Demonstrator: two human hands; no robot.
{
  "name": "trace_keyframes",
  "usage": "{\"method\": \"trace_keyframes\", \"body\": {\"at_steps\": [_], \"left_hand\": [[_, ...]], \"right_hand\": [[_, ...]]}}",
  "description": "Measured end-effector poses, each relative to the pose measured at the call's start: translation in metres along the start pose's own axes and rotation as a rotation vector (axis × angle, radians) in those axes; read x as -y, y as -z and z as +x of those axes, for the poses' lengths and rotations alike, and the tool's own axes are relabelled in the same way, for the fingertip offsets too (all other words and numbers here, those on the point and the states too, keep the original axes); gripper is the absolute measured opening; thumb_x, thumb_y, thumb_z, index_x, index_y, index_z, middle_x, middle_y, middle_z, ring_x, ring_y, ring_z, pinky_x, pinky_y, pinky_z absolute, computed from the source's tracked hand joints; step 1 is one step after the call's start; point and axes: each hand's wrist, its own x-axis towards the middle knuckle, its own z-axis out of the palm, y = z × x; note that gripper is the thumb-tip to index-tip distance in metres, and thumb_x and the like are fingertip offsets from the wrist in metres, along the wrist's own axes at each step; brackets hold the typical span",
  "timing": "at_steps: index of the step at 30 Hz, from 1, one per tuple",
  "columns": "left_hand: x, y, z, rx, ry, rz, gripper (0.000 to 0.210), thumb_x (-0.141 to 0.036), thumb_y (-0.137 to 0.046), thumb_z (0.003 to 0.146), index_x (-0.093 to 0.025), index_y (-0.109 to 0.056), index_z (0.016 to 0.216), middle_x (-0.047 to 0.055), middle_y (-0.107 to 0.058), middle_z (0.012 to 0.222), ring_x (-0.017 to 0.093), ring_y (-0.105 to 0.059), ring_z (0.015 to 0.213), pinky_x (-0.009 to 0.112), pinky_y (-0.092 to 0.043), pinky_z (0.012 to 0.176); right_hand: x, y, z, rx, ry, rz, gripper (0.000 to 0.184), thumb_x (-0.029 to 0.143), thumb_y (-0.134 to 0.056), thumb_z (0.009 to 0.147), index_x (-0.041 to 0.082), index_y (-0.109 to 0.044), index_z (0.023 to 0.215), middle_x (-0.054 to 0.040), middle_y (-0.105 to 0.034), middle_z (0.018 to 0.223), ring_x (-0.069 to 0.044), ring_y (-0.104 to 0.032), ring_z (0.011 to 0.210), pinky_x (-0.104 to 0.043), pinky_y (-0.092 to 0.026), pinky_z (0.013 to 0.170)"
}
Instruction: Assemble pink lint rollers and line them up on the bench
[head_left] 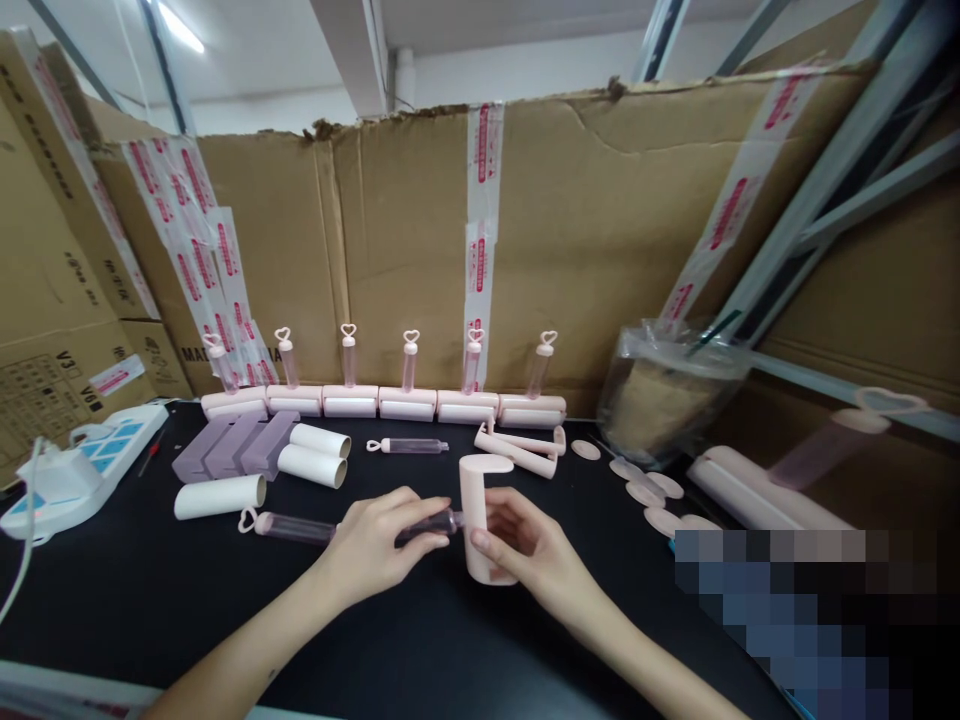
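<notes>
My left hand (375, 545) is closed on a clear pinkish tube handle (433, 524), held level, its narrow tip at the side of a pink lint roller casing (471, 520). Whether the tip sits inside the casing, I cannot tell. My right hand (529, 545) grips that casing upright, thumb on its front and fingers behind. Another tube handle (296, 528) with a heart-shaped loop lies on the black table, partly behind my left hand. Farther back lie one more tube handle (409, 446) and pink casing parts (517, 452).
Several lint rollers (407, 403) stand in a row along the cardboard wall (405, 240), handles up. Purple blocks (236, 447) and white paper rolls (220, 496) lie left, near a power strip (112, 455). Pink oval discs (645, 492) and a plastic-wrapped cup (660, 390) are right.
</notes>
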Motion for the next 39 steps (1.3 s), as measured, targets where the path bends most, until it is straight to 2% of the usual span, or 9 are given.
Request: {"method": "trace_keyframes", "body": {"at_steps": [3,9,14,19,23,28,31,34,39], "left_hand": [[-0.003,0.000,-0.001,0.019,-0.015,0.032,0.035,-0.039,-0.045,0.088,-0.025,-0.056,0.118,0.001,-0.062,0.086,0.012,-0.057,0.070,0.023,-0.043,0.066],[-0.009,0.004,-0.001,0.116,0.003,0.072,0.032,-0.039,-0.044,0.087,-0.023,-0.060,0.110,0.000,-0.058,0.072,0.013,-0.054,0.061,0.023,-0.039,0.057],[-0.006,0.001,-0.001,0.117,0.026,0.049,0.032,-0.039,-0.047,0.085,-0.022,-0.062,0.108,0.001,-0.060,0.072,0.014,-0.055,0.062,0.024,-0.039,0.057],[-0.005,-0.008,0.000,0.074,0.063,-0.016,0.033,-0.040,-0.044,0.087,-0.021,-0.061,0.108,0.002,-0.063,0.080,0.014,-0.057,0.064,0.024,-0.042,0.060],[-0.005,-0.014,-0.002,0.056,0.075,0.048,0.034,-0.042,-0.041,0.088,-0.022,-0.058,0.109,0.002,-0.064,0.080,0.015,-0.058,0.066,0.025,-0.043,0.062],[-0.005,-0.014,-0.001,0.076,0.067,0.098,0.035,-0.043,-0.040,0.089,-0.022,-0.056,0.111,0.002,-0.064,0.083,0.016,-0.060,0.069,0.026,-0.045,0.064],[-0.007,-0.008,0.001,0.094,0.042,0.004,0.032,-0.040,-0.044,0.088,-0.022,-0.054,0.112,0.003,-0.065,0.093,0.016,-0.060,0.079,0.027,-0.047,0.073],[-0.006,0.004,0.002,0.060,-0.018,-0.002,0.037,-0.039,-0.050,0.085,-0.020,-0.050,0.117,0.005,-0.062,0.104,0.018,-0.057,0.094,0.030,-0.045,0.085],[0.016,0.037,0.006,-0.043,-0.163,0.340,0.033,-0.020,-0.037,0.090,-0.021,-0.047,0.121,0.007,-0.060,0.105,0.020,-0.052,0.098,0.038,-0.042,0.090]], "right_hand": [[0.001,0.001,0.001,0.000,0.018,-0.009,0.036,0.045,-0.069,0.068,0.023,-0.053,0.091,-0.0034,-0.065,0.087,-0.021,-0.063,0.083,-0.030,-0.053,0.062],[0.003,0.001,-0.002,0.090,0.100,-0.095,0.032,0.044,-0.067,0.071,0.022,-0.056,0.092,-0.0037,-0.066,0.089,-0.021,-0.063,0.083,-0.036,-0.050,0.079],[0.002,0.000,-0.003,0.094,0.107,-0.127,0.032,0.040,-0.068,0.072,0.023,-0.056,0.096,-0.0033,-0.066,0.088,-0.021,-0.063,0.082,-0.034,-0.050,0.075],[-0.003,-0.001,-0.002,0.081,0.088,-0.145,0.034,0.040,-0.064,0.075,0.023,-0.055,0.103,-0.0036,-0.066,0.091,-0.021,-0.063,0.084,-0.032,-0.051,0.073],[-0.008,-0.003,-0.002,0.059,0.085,-0.157,0.033,0.039,-0.063,0.077,0.022,-0.055,0.104,-0.0041,-0.066,0.094,-0.020,-0.064,0.084,-0.031,-0.051,0.073],[-0.004,-0.001,0.001,0.034,0.052,-0.165,0.037,0.040,-0.067,0.073,0.021,-0.058,0.103,-0.0030,-0.066,0.088,-0.019,-0.064,0.077,-0.029,-0.052,0.067],[0.005,0.002,0.004,0.031,0.042,-0.160,0.040,0.042,-0.067,0.071,0.020,-0.060,0.103,-0.0052,-0.063,0.095,-0.018,-0.063,0.078,-0.028,-0.052,0.063],[0.009,0.006,0.006,-0.010,-0.014,-0.183,0.043,0.046,-0.064,0.072,0.019,-0.060,0.105,-0.0053,-0.059,0.091,-0.017,-0.060,0.073,-0.023,-0.048,0.049],[0.001,0.016,0.011,0.018,-0.183,-0.174,0.047,0.050,-0.059,0.073,0.017,-0.056,0.106,0.0005,-0.053,0.070,-0.013,-0.052,0.057,-0.019,-0.039,0.039]]}}
